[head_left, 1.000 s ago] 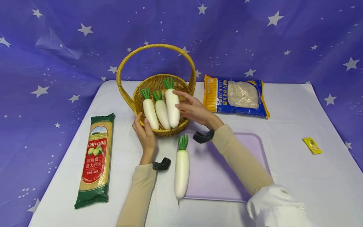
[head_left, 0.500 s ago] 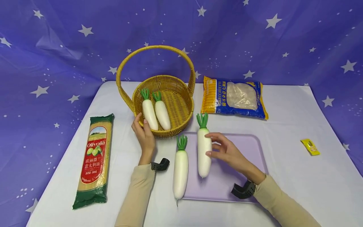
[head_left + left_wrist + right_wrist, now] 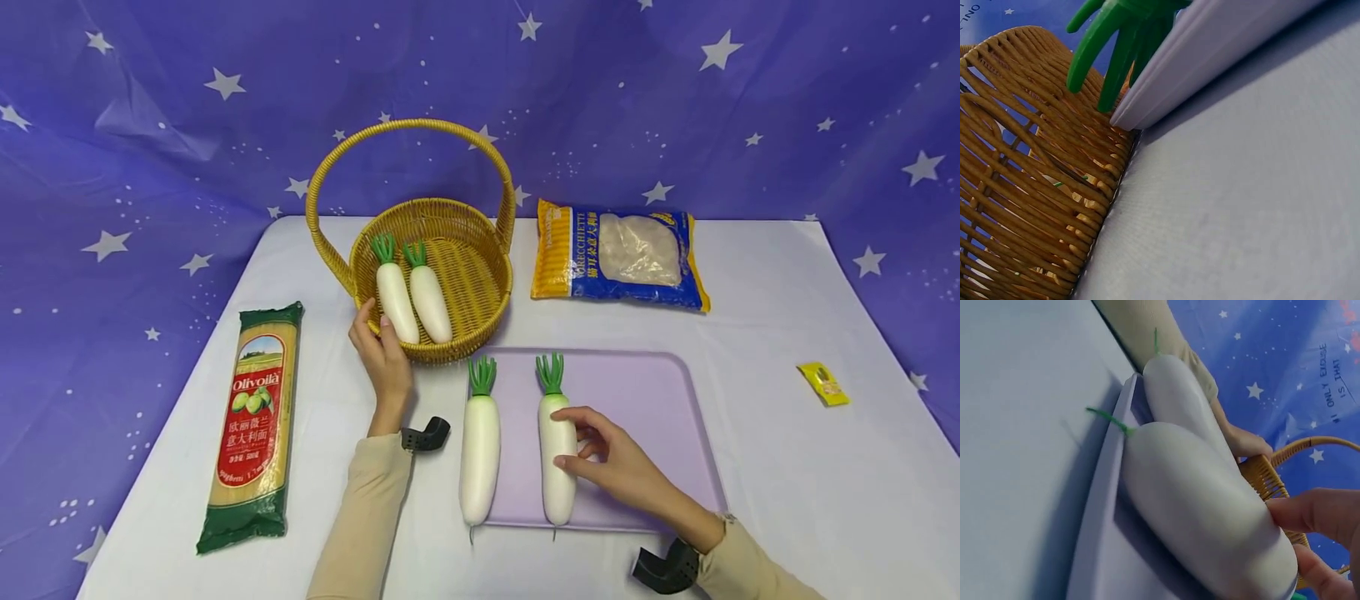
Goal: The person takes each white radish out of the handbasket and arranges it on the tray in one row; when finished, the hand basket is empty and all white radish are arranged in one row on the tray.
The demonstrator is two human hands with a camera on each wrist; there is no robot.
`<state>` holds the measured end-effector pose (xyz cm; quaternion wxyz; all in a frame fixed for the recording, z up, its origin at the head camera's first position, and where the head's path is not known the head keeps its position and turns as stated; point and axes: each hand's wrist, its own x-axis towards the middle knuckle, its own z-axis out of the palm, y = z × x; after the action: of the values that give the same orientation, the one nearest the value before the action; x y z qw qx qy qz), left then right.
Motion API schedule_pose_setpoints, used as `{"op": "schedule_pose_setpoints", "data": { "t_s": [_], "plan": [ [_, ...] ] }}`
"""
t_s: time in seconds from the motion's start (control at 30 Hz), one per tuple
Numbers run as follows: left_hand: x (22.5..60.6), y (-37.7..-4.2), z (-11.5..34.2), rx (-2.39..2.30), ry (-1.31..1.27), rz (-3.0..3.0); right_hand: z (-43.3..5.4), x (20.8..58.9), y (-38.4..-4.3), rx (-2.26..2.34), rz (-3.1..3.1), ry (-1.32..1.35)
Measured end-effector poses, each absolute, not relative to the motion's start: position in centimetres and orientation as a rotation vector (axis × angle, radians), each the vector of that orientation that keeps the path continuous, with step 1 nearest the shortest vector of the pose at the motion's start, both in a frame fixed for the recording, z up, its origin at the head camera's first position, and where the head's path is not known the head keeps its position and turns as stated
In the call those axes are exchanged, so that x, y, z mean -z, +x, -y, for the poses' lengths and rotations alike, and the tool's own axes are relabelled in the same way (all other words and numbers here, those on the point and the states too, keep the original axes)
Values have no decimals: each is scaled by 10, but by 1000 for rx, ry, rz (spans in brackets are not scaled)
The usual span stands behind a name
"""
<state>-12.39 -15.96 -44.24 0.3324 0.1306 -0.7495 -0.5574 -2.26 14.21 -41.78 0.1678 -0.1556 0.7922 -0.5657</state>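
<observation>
My right hand (image 3: 618, 458) holds a white radish (image 3: 557, 492) with green leaf stubs over the purple tray (image 3: 637, 392). In the right wrist view the fingertips touch one side of this radish (image 3: 1191, 494); whether it rests on the tray I cannot tell. A second white radish (image 3: 480, 458) lies along the tray's left edge, apart from the first. My left hand (image 3: 386, 371) grips the near left rim of the wicker basket (image 3: 472, 279), thumb on the inner side. Two smaller white radishes, one left (image 3: 397, 304) and one right (image 3: 431, 304), lie in the basket's left half.
A spaghetti pack (image 3: 253, 425) lies on the white table left of the basket. At the back right is a blue and yellow pasta bag (image 3: 622, 257). A small yellow packet (image 3: 823, 383) lies far right. The basket's tall handle (image 3: 412, 123) arches above it.
My right hand has taken a radish out of the basket and brought it toward me, over the tray beside the other radish. My left hand has stayed on the basket rim.
</observation>
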Motion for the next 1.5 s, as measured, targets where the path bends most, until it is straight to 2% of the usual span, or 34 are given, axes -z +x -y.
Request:
{"op": "schedule_pose_setpoints", "data": {
  "t_s": [0.37,0.97,1.5],
  "plan": [
    [442,-123,159,1479,340,1960,-139,412,-16,1465,-2497,-589],
    [442,-123,160,1461,339,1966,-138,407,-7,1370,-2537,-516],
    [441,-123,160,1451,328,1964,-143,397,1,1091,-2740,-678]
  ]
}}
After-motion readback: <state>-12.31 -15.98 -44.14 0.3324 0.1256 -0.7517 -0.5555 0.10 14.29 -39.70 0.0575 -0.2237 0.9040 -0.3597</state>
